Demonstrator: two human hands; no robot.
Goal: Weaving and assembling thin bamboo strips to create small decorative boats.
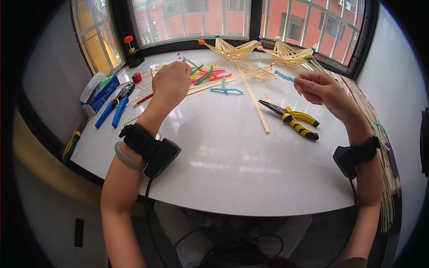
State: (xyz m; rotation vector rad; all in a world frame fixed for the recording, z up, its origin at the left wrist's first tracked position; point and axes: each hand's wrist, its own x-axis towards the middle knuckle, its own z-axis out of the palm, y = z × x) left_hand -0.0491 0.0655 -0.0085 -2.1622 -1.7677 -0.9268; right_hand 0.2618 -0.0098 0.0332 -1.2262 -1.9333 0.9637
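Fuzzy blue stem (283, 76), jutting from clamped right fingers (307, 81), left fingers (183, 70) curled, hold unclear

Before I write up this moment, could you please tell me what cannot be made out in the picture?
Head view, left hand: its back hides the fingertips and anything between them.
Head view, light blue fuzzy stem: the right hand covers one end.
Head view, orange scrap by the yellow-and-black pliers: too small to identify.

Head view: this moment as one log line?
right hand: holds blue fuzzy strip | left hand: curled, contents hidden | yellow-black pliers: on table
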